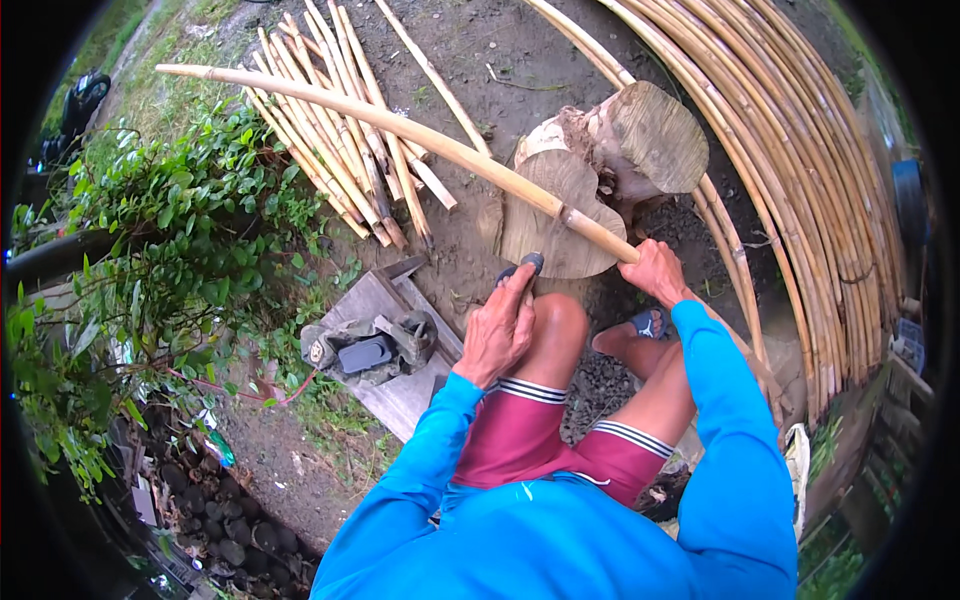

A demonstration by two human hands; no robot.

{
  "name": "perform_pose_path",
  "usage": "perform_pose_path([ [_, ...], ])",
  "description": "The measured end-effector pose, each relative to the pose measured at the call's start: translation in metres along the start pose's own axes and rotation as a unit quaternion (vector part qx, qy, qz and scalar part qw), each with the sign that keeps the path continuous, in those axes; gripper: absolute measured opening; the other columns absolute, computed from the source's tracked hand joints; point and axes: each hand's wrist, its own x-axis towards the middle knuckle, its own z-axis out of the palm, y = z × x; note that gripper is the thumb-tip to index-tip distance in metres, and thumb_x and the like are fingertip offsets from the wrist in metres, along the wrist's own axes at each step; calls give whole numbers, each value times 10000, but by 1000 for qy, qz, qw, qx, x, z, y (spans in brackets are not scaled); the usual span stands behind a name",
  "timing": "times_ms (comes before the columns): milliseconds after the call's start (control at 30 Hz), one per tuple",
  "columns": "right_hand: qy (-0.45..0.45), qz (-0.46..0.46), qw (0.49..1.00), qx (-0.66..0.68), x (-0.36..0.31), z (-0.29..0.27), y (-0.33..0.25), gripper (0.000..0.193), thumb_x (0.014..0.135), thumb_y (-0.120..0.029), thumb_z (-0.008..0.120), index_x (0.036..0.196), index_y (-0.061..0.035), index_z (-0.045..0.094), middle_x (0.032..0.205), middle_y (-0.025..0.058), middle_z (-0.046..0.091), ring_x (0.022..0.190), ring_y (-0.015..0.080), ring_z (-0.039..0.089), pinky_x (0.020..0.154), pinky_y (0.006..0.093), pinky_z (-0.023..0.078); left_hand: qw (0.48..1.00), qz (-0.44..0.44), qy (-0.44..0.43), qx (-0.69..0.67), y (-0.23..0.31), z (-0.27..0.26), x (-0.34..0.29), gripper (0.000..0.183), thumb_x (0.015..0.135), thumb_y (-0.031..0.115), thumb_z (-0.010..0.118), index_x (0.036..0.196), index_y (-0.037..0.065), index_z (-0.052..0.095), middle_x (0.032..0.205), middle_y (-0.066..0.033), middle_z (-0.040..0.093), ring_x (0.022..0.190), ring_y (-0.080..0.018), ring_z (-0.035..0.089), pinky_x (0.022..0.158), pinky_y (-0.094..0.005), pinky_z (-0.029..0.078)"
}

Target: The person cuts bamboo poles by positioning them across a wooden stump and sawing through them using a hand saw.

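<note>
My right hand (655,272) is closed round a long bamboo pole (420,135), which slants from the far left, across a flat-topped log (550,235), and back past my right forearm. My left hand (503,330), just above my left knee, is closed on a dark-handled tool (532,264). Only the rounded dark end of this tool shows clearly; its kind I cannot make out. Against the flat-topped log lies a second log (655,138) with its cut face showing.
Many long bamboo poles (810,170) lie bundled on the right. Shorter bamboo pieces (330,130) are piled at the far left. Beside my left knee, a low wooden bench (385,400) carries a cap (415,335) and a dark phone-like object (365,354). Leafy plants (180,190) grow at left.
</note>
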Motion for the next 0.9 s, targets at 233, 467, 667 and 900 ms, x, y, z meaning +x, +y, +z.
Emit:
perform_pose_path([
  [233,75,-12,997,-28,0,16,6,334,766,-333,719,875,-26,798,849,292,726,819,476,724,795,535,614,1000,-13,7,15,2,4,-2,538,958,157,589,1472,125,434,1055,-286,691,874,-480,693,747,-542,559],
  [467,73,-7,997,-33,4,18,11,327,760,-326,714,895,-41,801,870,285,731,836,467,726,820,528,610,992,-127,16,21,5,7,6,273,995,253,622,1096,16,535,748,-245,658,692,-468,675,615,-529,501],
  [667,86,7,995,-41,0,19,9,325,755,-319,716,911,-45,797,899,279,736,869,465,728,835,527,606,992,-125,-22,3,-12,13,6,292,986,287,627,930,5,575,774,-270,652,743,-473,655,679,-531,491],
  [900,72,4,997,-34,1,17,6,309,764,-289,697,905,-32,794,904,286,734,872,461,730,836,522,607,988,-155,-9,-5,-16,13,1,312,1005,307,615,943,2,589,777,-283,638,740,-485,649,658,-526,489],
])
